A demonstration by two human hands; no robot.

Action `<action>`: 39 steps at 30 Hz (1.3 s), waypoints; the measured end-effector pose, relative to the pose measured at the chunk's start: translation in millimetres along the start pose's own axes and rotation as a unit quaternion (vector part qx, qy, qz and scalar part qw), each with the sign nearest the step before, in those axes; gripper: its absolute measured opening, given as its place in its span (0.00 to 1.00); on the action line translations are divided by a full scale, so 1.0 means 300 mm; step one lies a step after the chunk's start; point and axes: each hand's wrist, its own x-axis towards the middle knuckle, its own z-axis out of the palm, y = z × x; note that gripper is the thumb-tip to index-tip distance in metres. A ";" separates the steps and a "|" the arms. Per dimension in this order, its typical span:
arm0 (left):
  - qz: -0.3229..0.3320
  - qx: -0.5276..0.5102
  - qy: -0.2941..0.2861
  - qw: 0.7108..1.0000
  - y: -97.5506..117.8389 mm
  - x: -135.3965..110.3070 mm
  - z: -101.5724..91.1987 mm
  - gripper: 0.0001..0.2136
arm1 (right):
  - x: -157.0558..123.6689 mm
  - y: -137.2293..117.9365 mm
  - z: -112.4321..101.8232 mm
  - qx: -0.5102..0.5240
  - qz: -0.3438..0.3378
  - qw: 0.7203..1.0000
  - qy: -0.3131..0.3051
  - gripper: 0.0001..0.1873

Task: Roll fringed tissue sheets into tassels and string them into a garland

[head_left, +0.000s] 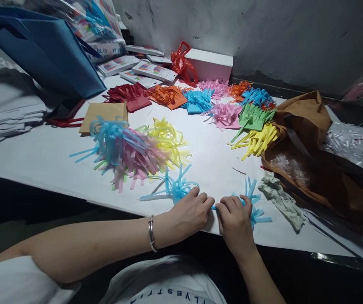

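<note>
A light-blue tissue paper tassel (178,188) lies at the table's front edge, with fringed strips spreading out at both ends. Its middle is a thin twisted band, seen in the small gap between my hands. My left hand (191,213), with a silver bracelet at the wrist, is closed on the band's left side. On the right side, my right hand (236,219) grips it with curled fingers, partly covering the right fringe (259,213). Left of my hands rests a pile of fringed tassels: blue ones (111,135), pink ones (140,156) and yellow ones (170,141).
Folded fringed paper bundles, such as a red one (130,98) and a green one (255,116), form an arc behind. A brown bag (298,143) and crumpled pale cloth (281,200) lie right. A blue bag (48,55), white paper stack (6,101) and brown envelope (103,114) are left.
</note>
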 end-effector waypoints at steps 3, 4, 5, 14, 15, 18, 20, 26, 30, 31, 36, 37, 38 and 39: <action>-0.013 -0.027 -0.004 1.000 -0.025 0.005 0.005 0.09 | 0.001 0.000 0.006 0.039 -0.025 0.998 0.033 0.07; -0.024 -0.040 -0.001 0.999 -0.032 -0.001 0.004 0.09 | 0.000 -0.002 0.008 0.041 -0.036 0.998 0.041 0.07; -0.039 -0.060 0.004 0.997 -0.035 -0.010 0.000 0.08 | -0.001 -0.005 0.008 0.040 -0.047 0.997 0.049 0.08; -0.221 -0.701 0.007 0.678 0.005 -0.071 -0.119 0.13 | 0.005 -0.025 -0.140 0.081 -0.107 0.979 0.151 0.16; -0.231 -0.751 -0.002 0.618 0.011 -0.063 -0.126 0.14 | 0.009 -0.028 -0.158 0.091 -0.104 0.978 0.154 0.17; -0.235 -0.811 0.006 0.536 0.032 -0.032 -0.128 0.17 | 0.014 -0.044 -0.184 0.144 -0.074 0.973 0.162 0.18; -0.231 -0.796 0.049 0.557 0.050 -0.012 -0.120 0.16 | 0.010 -0.060 -0.177 0.202 -0.035 0.965 0.166 0.18; -0.195 -0.737 0.126 0.634 0.079 0.047 -0.085 0.15 | -0.025 -0.066 -0.121 0.264 0.073 0.932 0.237 0.14; -0.121 -0.644 0.103 0.748 0.053 0.089 -0.111 0.08 | -0.041 -0.025 -0.133 0.177 0.055 0.946 0.265 0.23; -0.097 -0.608 0.121 0.779 0.044 0.103 -0.123 0.06 | -0.041 -0.016 -0.136 0.148 0.050 0.951 0.267 0.25; -0.002 -0.468 0.141 0.872 0.022 0.190 -0.169 0.07 | -0.038 0.011 -0.104 0.126 0.096 0.948 0.275 0.20; 0.000 -0.447 0.147 0.882 0.024 0.210 -0.174 0.07 | -0.040 0.018 -0.094 0.137 0.117 0.946 0.270 0.18; -0.002 -0.428 0.156 0.890 0.027 0.231 -0.178 0.07 | -0.046 0.027 -0.086 0.146 0.139 0.944 0.262 0.16; -0.002 -0.414 0.164 0.895 0.031 0.254 -0.181 0.07 | -0.053 0.040 -0.082 0.155 0.163 0.940 0.255 0.15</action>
